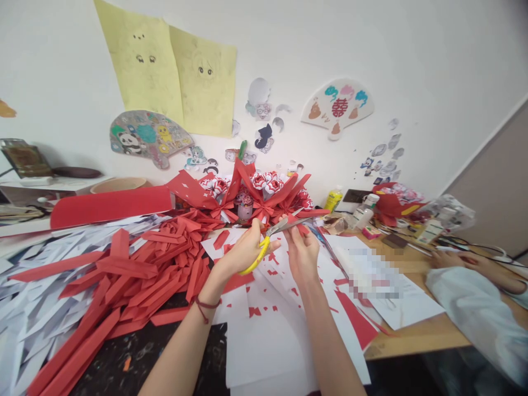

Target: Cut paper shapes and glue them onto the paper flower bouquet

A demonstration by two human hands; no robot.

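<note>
My left hand (243,247) is closed around the yellow handles of a pair of scissors (262,256). Their metal blades point right and look slightly apart, close to a strip of red paper (317,213). That strip is pinched in the fingers of my right hand (304,250), just beyond the blade tips. Below both hands lie white paper sheets (268,352) scattered with small red paper scraps (256,312). To the left is a heap of folded red paper strips (136,269), beside a pile of white paper strips (28,297).
Red-wrapped paper flower bouquets (264,190) stand against the wall. A red paper roll (111,206) lies behind the strips. On the right are a yellow bottle (333,199), a white bottle (365,212) and another person's sleeved arm (474,308) resting at the table.
</note>
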